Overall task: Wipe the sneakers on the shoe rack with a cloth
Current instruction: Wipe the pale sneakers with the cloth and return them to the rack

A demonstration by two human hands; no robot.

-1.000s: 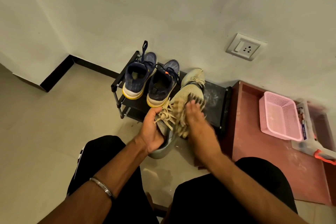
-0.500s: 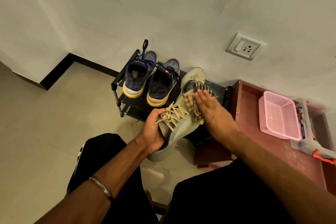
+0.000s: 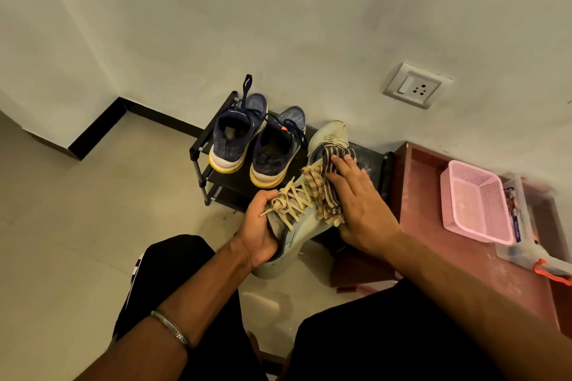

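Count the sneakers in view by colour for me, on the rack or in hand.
Navy blue sneakers, on the shoe rack: 2
Pale grey-beige sneakers: 2, one in the left hand under the cloth, one on the rack behind it
Total: 4

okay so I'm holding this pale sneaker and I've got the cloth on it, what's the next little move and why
Probably draw the right hand back toward the heel, dragging the striped cloth along the sneaker's side. The cloth sits pressed under flat fingers near the toe end of the pale sneaker, the left hand grips it by the laces, and the rear part looks uncovered.
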